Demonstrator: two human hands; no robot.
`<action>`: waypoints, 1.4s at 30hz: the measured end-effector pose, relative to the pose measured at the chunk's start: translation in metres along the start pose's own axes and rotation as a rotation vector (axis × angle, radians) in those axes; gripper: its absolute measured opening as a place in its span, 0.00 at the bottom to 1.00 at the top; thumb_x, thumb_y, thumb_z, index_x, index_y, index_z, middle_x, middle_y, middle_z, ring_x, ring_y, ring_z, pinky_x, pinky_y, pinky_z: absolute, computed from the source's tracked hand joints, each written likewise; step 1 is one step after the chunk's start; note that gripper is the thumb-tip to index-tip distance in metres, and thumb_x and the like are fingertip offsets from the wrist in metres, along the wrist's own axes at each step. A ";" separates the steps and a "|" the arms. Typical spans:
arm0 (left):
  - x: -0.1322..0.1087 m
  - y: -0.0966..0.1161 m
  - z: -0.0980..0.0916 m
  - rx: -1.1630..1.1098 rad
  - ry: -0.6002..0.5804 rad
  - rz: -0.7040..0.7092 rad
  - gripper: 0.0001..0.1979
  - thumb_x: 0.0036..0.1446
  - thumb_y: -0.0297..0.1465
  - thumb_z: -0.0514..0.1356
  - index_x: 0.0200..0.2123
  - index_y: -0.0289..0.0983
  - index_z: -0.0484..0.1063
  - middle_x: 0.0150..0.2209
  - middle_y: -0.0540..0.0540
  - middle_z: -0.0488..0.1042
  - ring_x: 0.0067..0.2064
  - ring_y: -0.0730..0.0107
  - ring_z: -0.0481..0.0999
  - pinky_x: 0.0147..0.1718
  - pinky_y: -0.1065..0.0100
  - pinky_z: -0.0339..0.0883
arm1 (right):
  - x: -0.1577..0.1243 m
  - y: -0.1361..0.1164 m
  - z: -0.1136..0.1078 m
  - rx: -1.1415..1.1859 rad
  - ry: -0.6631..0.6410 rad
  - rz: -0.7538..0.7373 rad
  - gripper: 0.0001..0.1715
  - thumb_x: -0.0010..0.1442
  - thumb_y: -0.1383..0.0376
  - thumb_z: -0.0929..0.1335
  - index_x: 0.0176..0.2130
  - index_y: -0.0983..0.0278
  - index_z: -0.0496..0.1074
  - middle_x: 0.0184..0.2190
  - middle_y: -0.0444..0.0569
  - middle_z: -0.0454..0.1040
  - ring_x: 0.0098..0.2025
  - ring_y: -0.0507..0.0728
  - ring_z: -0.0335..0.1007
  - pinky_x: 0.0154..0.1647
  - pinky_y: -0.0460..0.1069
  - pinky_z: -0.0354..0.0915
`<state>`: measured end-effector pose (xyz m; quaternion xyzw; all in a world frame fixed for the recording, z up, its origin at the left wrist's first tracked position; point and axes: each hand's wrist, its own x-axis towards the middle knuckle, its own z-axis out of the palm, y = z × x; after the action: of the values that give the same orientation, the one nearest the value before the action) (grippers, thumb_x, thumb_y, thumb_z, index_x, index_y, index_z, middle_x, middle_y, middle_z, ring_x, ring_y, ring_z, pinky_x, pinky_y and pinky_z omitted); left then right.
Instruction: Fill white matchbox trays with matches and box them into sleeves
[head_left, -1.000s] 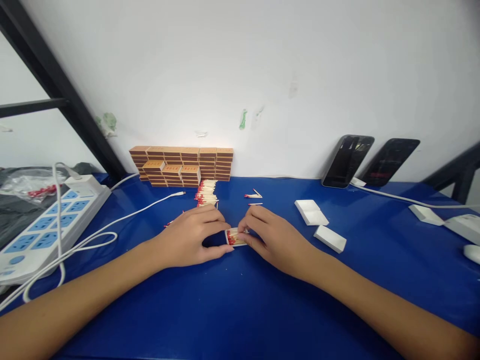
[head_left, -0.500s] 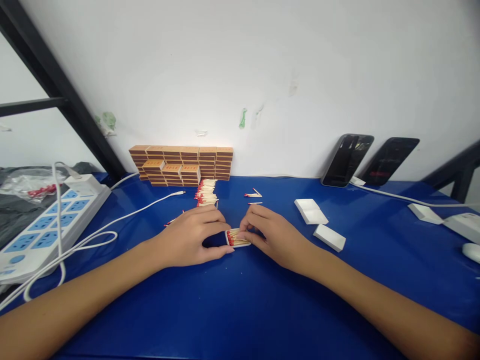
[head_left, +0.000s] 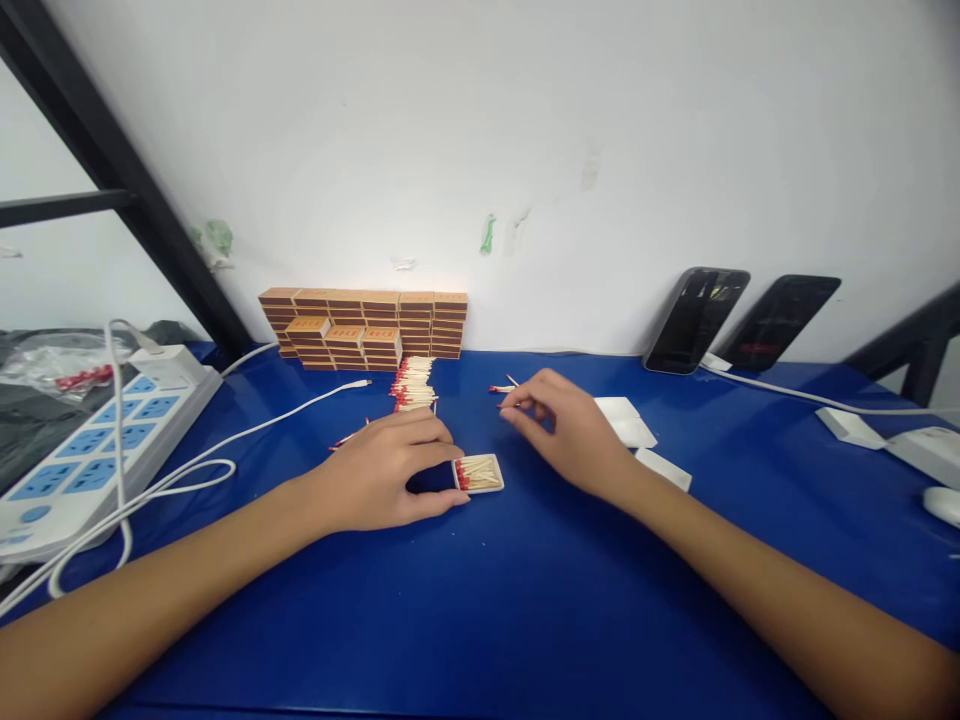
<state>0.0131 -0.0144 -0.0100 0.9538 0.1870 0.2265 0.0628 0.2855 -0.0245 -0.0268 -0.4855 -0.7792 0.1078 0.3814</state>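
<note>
My left hand (head_left: 401, 470) rests on the blue table, its thumb and forefinger gripping the left end of a small white matchbox tray (head_left: 501, 484). Inside the tray lie matches (head_left: 480, 472), their red heads toward that hand. Up and to the right of the tray, my right hand (head_left: 559, 425) has its fingertips pinched at a single match (head_left: 499, 406), mostly covered; a red tip shows. Just beyond those fingers lie a few loose matches (head_left: 501, 388). A pile of matches (head_left: 414, 382) spreads behind my left hand, which partly hides other loose ones (head_left: 345, 440).
Stacked matchboxes (head_left: 345, 335) stand against the wall. White box pieces (head_left: 626, 420) lie beside my right forearm, partly covered. A power strip (head_left: 97, 450) and white cable (head_left: 225, 440) occupy the left; two phones (head_left: 697, 320) lean at back right.
My right hand has left the tray, moving up and right to the single match behind it. The tray's matches now show fully. My left hand stays in place on the tray.
</note>
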 end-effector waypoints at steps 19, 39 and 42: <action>-0.001 -0.001 0.001 0.001 0.001 -0.001 0.16 0.66 0.41 0.65 0.49 0.36 0.80 0.42 0.43 0.79 0.44 0.61 0.78 0.46 0.59 0.74 | 0.010 0.049 -0.005 -0.200 -0.087 0.015 0.17 0.71 0.59 0.66 0.53 0.59 0.78 0.43 0.53 0.72 0.46 0.63 0.70 0.48 0.59 0.70; -0.001 -0.001 0.001 0.016 -0.004 -0.008 0.16 0.66 0.41 0.65 0.49 0.36 0.80 0.42 0.42 0.79 0.44 0.61 0.78 0.46 0.59 0.74 | 0.011 0.038 -0.008 -0.158 -0.187 -0.098 0.09 0.72 0.63 0.65 0.39 0.61 0.73 0.41 0.53 0.72 0.45 0.61 0.68 0.48 0.58 0.67; 0.000 -0.001 0.000 0.044 0.040 -0.032 0.15 0.66 0.40 0.65 0.48 0.36 0.80 0.42 0.42 0.80 0.43 0.62 0.78 0.45 0.60 0.74 | 0.007 0.018 -0.011 -0.109 -0.170 -0.114 0.08 0.72 0.64 0.65 0.39 0.60 0.72 0.41 0.52 0.73 0.46 0.61 0.69 0.49 0.58 0.68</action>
<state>0.0126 -0.0135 -0.0107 0.9471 0.2086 0.2404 0.0415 0.3039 -0.0113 -0.0258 -0.4495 -0.8398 0.0839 0.2924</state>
